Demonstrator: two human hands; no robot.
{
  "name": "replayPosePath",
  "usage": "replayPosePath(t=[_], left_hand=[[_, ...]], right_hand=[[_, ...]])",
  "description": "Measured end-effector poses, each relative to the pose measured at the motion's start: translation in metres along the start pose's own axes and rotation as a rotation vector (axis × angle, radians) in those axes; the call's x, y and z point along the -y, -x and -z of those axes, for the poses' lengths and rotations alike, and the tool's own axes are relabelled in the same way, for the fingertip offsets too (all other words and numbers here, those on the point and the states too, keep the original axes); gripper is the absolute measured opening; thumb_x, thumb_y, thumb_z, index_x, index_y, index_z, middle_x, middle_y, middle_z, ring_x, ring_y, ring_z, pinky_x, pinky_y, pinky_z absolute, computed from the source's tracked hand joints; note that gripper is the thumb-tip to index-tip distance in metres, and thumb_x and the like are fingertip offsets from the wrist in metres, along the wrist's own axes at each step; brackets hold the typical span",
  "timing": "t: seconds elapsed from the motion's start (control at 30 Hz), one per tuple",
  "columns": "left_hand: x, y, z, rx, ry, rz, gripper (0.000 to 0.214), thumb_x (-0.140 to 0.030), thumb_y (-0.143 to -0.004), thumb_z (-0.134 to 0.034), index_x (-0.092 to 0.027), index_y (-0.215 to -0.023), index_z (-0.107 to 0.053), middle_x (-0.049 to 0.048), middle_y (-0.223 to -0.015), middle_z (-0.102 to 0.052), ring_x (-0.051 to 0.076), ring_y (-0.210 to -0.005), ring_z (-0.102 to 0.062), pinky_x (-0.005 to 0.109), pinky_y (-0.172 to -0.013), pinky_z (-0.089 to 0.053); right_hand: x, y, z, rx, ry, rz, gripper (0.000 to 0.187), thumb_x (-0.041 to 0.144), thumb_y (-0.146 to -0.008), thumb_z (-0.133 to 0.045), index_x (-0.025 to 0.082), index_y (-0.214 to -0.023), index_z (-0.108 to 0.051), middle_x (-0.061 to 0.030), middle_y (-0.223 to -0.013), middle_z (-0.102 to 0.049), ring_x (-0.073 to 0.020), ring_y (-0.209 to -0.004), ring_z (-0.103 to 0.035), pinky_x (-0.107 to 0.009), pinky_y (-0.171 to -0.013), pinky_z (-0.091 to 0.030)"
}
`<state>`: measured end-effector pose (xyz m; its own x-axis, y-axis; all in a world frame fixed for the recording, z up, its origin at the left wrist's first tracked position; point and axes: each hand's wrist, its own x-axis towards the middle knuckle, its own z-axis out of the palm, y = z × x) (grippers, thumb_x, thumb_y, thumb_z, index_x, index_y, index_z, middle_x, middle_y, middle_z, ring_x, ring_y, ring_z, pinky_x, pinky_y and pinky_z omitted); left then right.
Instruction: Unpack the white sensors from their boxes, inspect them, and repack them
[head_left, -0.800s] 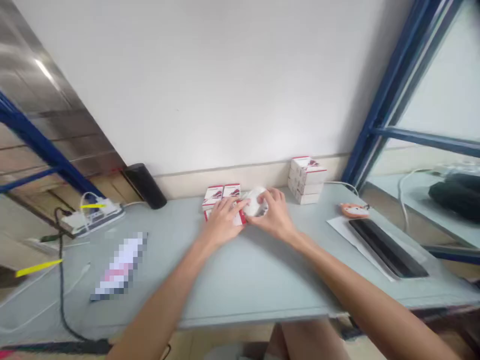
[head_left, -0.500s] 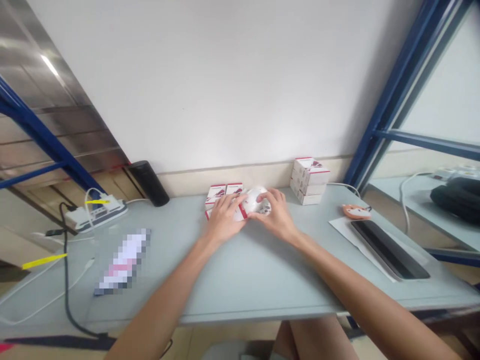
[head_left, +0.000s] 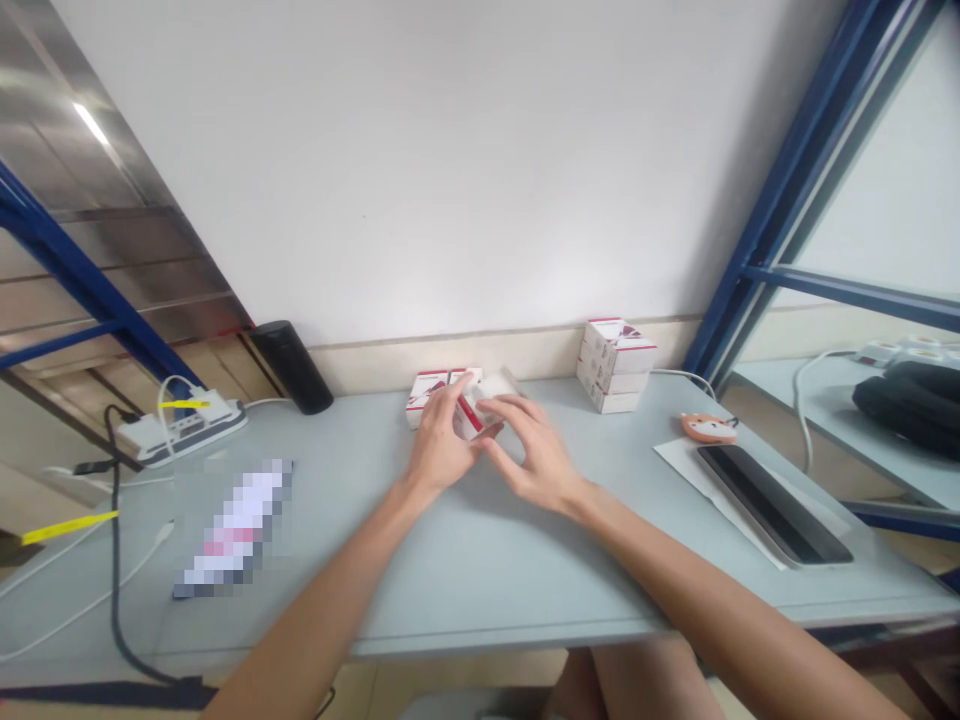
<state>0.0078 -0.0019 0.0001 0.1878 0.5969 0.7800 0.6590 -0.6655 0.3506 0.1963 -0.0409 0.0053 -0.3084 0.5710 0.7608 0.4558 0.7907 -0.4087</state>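
Note:
My left hand [head_left: 442, 442] grips a small white box with a red edge [head_left: 469, 416] by its near side, low on the grey-blue table [head_left: 480, 600]. Just behind that box sits a pale, blurred object [head_left: 498, 386], probably the round white item, though its shape is hard to tell. My right hand [head_left: 534, 462] is open, its fingers spread and its fingertips close to the held box. Another white-and-red box [head_left: 427, 396] lies behind my left fingers, partly hidden. A stack of similar boxes [head_left: 615, 365] stands to the right against the wall.
A black cylinder [head_left: 291, 367] stands at the back left, by a white power strip [head_left: 180, 435] and a black cable [head_left: 114, 560]. A pixelated flat item [head_left: 234, 528] lies left. On the right are an orange fox-shaped trinket [head_left: 709, 427] and a dark tablet [head_left: 772, 505] on white paper.
My right hand has let go of the round white item and drawn back with its fingers spread. The white item now sits farther back, and my left hand stays on the red-edged box.

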Motion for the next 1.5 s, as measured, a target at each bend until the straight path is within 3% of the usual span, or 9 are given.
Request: replayPosePath(t=[0.1, 0.2, 0.33, 0.47, 0.57, 0.67, 0.87, 1.13, 1.5], left_hand=[[-0.004, 0.002, -0.006, -0.093, 0.119, 0.126, 0.076, -0.039, -0.082, -0.083, -0.025, -0.147, -0.046, 0.0130, -0.140, -0.063, 0.030, -0.130, -0.062, 0.046, -0.110, -0.050], [-0.010, 0.007, -0.012, -0.073, 0.252, 0.142, 0.066, -0.040, -0.083, -0.082, -0.025, -0.138, -0.049, 0.0111, -0.129, -0.065, 0.027, -0.117, -0.067, 0.042, -0.102, -0.054], [-0.021, 0.011, -0.012, 0.022, 0.354, 0.057, 0.082, -0.038, -0.080, -0.083, -0.025, -0.148, -0.039, 0.0145, -0.147, -0.052, 0.030, -0.138, -0.054, 0.046, -0.115, -0.046], [-0.028, 0.006, -0.005, 0.042, 0.394, 0.095, 0.085, -0.033, -0.083, -0.081, -0.027, -0.154, -0.035, 0.0150, -0.154, -0.049, 0.030, -0.144, -0.050, 0.048, -0.120, -0.041], [-0.034, 0.001, -0.002, 0.037, 0.376, 0.066, 0.053, -0.028, -0.085, -0.078, -0.025, -0.132, -0.053, 0.0116, -0.138, -0.061, 0.028, -0.133, -0.058, 0.047, -0.115, -0.045], [-0.039, 0.001, -0.004, 0.016, 0.365, -0.001, 0.033, -0.025, -0.086, -0.076, -0.024, -0.113, -0.057, 0.0103, -0.131, -0.065, 0.027, -0.129, -0.061, 0.047, -0.111, -0.049], [-0.031, 0.010, -0.016, -0.044, 0.386, 0.062, 0.071, -0.029, -0.080, -0.083, -0.027, -0.135, -0.038, 0.0137, -0.134, -0.061, 0.026, -0.122, -0.067, 0.043, -0.098, -0.058], [-0.022, 0.012, -0.019, 0.052, 0.322, -0.025, 0.075, -0.028, -0.083, -0.080, -0.027, -0.146, -0.038, 0.0139, -0.140, -0.060, 0.028, -0.127, -0.065, 0.046, -0.106, -0.056], [-0.018, 0.008, -0.011, 0.017, 0.276, -0.056, 0.078, -0.027, -0.082, -0.082, -0.026, -0.146, -0.036, 0.0152, -0.141, -0.058, 0.028, -0.130, -0.062, 0.046, -0.106, -0.056]], right_hand=[[-0.001, -0.002, -0.001, -0.178, 0.058, -0.061, 0.033, 0.028, -0.100, -0.058, 0.027, -0.133, -0.056, -0.0110, -0.141, -0.062, -0.0289, -0.135, -0.053, -0.055, -0.116, -0.043], [-0.007, -0.003, 0.000, -0.298, 0.061, -0.201, 0.020, 0.031, -0.100, -0.059, 0.026, -0.119, -0.061, -0.0128, -0.138, -0.058, -0.0297, -0.134, -0.052, -0.055, -0.113, -0.045], [-0.016, -0.005, 0.000, -0.356, -0.103, -0.321, 0.035, 0.036, -0.097, -0.063, 0.026, -0.129, -0.056, -0.0144, -0.141, -0.054, -0.0281, -0.133, -0.054, -0.051, -0.112, -0.049], [-0.015, -0.004, 0.001, -0.286, -0.345, -0.377, 0.049, 0.042, -0.103, -0.055, 0.027, -0.148, -0.045, -0.0121, -0.145, -0.059, -0.0256, -0.136, -0.056, -0.048, -0.115, -0.046], [-0.009, -0.004, 0.007, -0.212, -0.461, -0.333, 0.046, 0.045, -0.107, -0.047, 0.029, -0.151, -0.047, -0.0087, -0.150, -0.059, -0.0249, -0.141, -0.054, -0.046, -0.118, -0.044], [-0.002, -0.007, 0.011, -0.167, -0.447, -0.237, 0.041, 0.040, -0.109, -0.042, 0.031, -0.146, -0.055, -0.0064, -0.147, -0.063, -0.0239, -0.136, -0.059, -0.044, -0.114, -0.048], [0.006, -0.009, 0.008, -0.145, -0.206, -0.178, 0.035, 0.026, -0.099, -0.056, 0.030, -0.132, -0.067, -0.0057, -0.141, -0.066, -0.0242, -0.130, -0.062, -0.044, -0.113, -0.049], [0.017, -0.011, 0.006, -0.286, -0.075, -0.224, 0.034, 0.015, -0.089, -0.054, 0.027, -0.117, -0.071, -0.0052, -0.121, -0.075, -0.0208, -0.100, -0.074, -0.033, -0.084, -0.062], [0.011, -0.005, 0.003, -0.086, -0.148, -0.194, 0.037, 0.029, -0.101, -0.055, 0.031, -0.137, -0.065, -0.0071, -0.150, -0.059, -0.0239, -0.133, -0.061, -0.041, -0.112, -0.052]])
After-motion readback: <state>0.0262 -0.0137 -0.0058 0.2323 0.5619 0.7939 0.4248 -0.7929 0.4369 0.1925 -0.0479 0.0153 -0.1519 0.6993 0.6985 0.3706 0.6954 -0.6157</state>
